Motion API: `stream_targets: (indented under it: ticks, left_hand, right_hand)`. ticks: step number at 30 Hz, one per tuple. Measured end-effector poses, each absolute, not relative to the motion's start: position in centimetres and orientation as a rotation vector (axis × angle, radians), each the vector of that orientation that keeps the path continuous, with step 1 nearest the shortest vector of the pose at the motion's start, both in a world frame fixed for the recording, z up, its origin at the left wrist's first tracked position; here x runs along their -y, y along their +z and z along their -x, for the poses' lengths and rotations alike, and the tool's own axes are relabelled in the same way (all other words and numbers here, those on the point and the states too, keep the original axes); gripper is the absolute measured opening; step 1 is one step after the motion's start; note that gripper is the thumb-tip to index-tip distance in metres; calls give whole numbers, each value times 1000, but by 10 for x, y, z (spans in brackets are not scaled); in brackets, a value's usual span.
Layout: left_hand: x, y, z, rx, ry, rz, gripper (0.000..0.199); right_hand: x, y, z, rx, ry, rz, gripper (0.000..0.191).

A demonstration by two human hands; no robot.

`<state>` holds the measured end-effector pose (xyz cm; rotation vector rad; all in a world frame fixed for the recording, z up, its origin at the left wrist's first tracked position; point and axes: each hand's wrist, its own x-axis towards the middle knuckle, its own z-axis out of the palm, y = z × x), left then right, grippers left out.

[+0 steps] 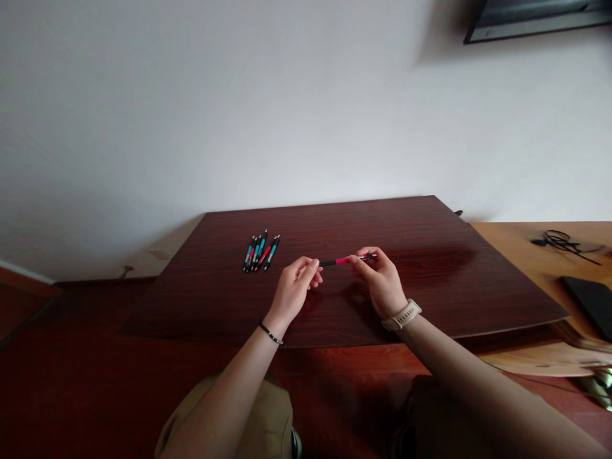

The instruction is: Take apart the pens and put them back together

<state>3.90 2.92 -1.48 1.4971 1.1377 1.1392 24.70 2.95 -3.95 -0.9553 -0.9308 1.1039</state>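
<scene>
A red and black pen point(340, 261) is held level above the dark wooden table point(382, 223), one end in each hand. My left hand point(297, 280) pinches its black end between thumb and fingers. Toward the other end, my right hand point(377, 277) grips the red barrel, and the silver-tipped end pokes out past the fingers. To the left of my hands, several pens point(261, 250) lie side by side on the tabletop, some blue and black, others red and black.
A wooden surface point(507, 239) adjoins the table on the right, bearing a coiled black cable point(561, 242) and a flat black device point(588, 303). The white wall point(287, 115) rises behind the table. A dark screen point(535, 22) hangs at the upper right.
</scene>
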Motion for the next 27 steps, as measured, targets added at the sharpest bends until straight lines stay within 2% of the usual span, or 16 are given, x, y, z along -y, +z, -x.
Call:
stream_targets:
  ticks: [10,21,27]
  left_hand:
    - [-30,-16,-37,-1098,1205,-1527,21]
    - [-30,-15,-37,-1143,1116,-1502,35]
    - [-30,-14,-36,-1133,1163,-1543,27]
  right_hand:
    - [-28,-37,-245,893,1109,967,49]
    - [-26,-35,-244,926,1119,952,42]
    - [-26,-33,-244,931,1106,978,45]
